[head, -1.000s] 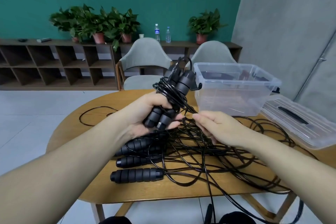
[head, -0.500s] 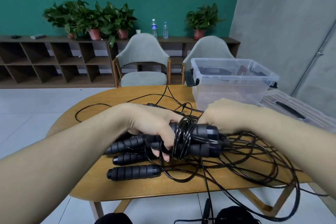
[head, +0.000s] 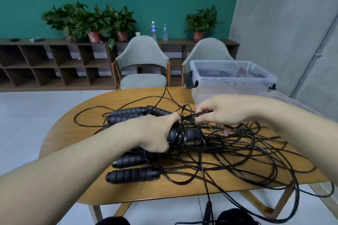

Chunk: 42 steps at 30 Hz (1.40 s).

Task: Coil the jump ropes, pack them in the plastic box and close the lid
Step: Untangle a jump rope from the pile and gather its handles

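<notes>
At the middle of the wooden table (head: pixel 87 129), our left hand (head: pixel 155 133) is clenched around a pair of black handles (head: pixel 190 136) wound with cord; our right hand (head: pixel 223 113) pinches loose cord strands (head: pixel 204 114) just beside them; tangled jump ropes (head: pixel 237 151) sprawl toward the right edge; the clear plastic box (head: pixel 232 82) sits open at the far right edge.

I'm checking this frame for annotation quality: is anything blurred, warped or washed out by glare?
Head view: wide-angle warp bends the wooden table edge; soft motion blur on the right hand and its cord; even lighting, no harsh glare on the plastic box.
</notes>
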Each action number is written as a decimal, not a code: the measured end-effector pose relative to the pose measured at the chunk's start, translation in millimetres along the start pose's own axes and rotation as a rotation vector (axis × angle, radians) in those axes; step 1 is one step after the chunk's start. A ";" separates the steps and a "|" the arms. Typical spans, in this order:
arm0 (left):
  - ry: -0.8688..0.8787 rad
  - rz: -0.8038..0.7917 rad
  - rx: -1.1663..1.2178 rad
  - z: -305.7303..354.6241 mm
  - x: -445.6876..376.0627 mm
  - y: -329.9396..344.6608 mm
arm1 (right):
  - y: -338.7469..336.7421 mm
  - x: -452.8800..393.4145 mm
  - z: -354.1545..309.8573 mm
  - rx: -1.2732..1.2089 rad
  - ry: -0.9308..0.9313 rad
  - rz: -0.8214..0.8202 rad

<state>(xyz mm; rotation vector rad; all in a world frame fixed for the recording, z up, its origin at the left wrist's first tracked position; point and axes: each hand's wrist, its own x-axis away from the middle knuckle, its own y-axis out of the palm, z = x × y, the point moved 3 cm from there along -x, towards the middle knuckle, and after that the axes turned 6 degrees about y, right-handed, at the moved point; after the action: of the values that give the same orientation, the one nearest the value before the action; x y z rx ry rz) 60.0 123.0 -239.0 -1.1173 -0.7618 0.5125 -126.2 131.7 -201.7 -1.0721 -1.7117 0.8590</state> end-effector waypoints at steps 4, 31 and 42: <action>-0.061 0.203 0.119 -5.2 -1.3 1.5 | 9.0 8.7 -7.1 -0.176 -0.006 0.148; 0.023 0.409 1.636 12.6 -11.6 27.6 | 66.9 20.2 -10.7 -1.305 -0.147 0.730; 0.014 0.528 1.190 0.5 -4.9 36.7 | 62.8 27.7 -14.8 -0.823 -0.136 0.865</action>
<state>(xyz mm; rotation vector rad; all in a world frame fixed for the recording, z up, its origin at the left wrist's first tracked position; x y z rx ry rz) 56.7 133.3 -274.4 -0.1671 -0.0358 1.1922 -100.0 182.3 -242.8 -2.4654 -1.7340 0.7188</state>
